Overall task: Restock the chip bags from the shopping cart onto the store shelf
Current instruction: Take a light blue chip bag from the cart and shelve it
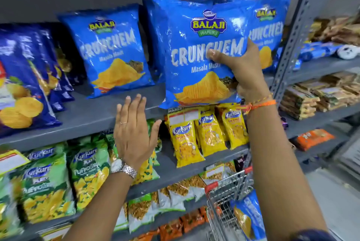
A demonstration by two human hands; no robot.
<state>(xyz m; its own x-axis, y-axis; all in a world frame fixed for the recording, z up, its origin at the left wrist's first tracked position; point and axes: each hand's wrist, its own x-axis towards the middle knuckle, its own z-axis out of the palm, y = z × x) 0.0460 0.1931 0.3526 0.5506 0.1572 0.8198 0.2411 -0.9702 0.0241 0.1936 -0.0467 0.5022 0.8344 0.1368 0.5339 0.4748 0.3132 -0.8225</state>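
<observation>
Head view: my right hand [241, 69] grips a blue Crunchem bag [198, 49] by its right edge, thumb across the front over the lettering, fingers wrapped behind. Bag is upright, face out, its bottom edge at the front lip of the grey shelf [93, 112]; I cannot tell whether it is resting on the board or just above it. My left hand [134, 133] is flat and spread, palm toward the shelf, holding nothing, just in front of the shelf edge to the left of the held bag; contact with the shelf unclear. Watch [124, 168] on the left wrist, orange thread band [261, 104] on the right wrist. Already on the same shelf: one matching blue bag [111, 49] standing to the left, another [268, 26] behind and right of the held one, more blue edges behind it. Dark blue chip bags [23, 77] fill the far left of that shelf. Yellow Kurkure packs [206, 135] sit on the shelf below, green Kurkure bags [50, 178] lower left. Shopping cart [229, 198] is at lower right with red trim, one more blue bag [249, 215] inside it, partly hidden by my right forearm.
</observation>
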